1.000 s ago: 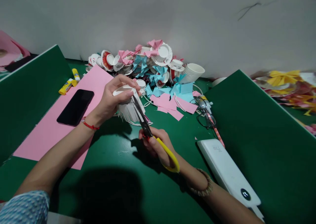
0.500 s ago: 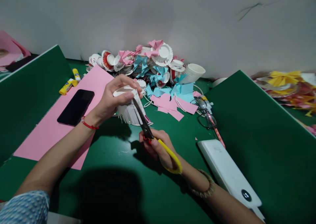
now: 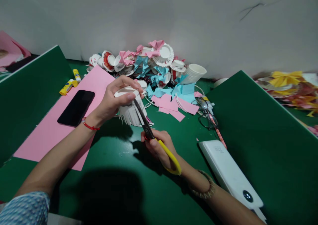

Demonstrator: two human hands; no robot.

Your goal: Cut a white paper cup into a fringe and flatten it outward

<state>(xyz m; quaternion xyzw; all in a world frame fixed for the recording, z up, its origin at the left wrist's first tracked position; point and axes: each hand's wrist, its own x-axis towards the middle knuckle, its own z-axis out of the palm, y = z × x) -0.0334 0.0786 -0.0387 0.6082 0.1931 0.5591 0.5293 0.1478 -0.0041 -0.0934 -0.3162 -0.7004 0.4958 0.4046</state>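
Observation:
My left hand (image 3: 119,94) is closed around a white paper cup (image 3: 132,114), tilted, its wall slit into many thin strips that hang downward. In my right hand (image 3: 161,149) is a pair of scissors (image 3: 171,157) with yellow and red handles and dark blades. The blades reach up along the cup's slit side, their tips close to my left thumb. Both hands are above the green table (image 3: 119,152). Part of the cup is hidden behind my left fingers.
Pink paper (image 3: 49,132) with a black phone (image 3: 76,107) lies left, near glue sticks (image 3: 66,87). Behind are cut-cup decorations (image 3: 164,54), stacked cups (image 3: 195,73) and pink scraps (image 3: 171,106). Eyeglasses (image 3: 208,120) and a white power bank (image 3: 231,175) lie right, beside a green divider (image 3: 268,145).
The scissors and my right hand have shifted very slightly. The cup stays in my left hand, almost in the same place.

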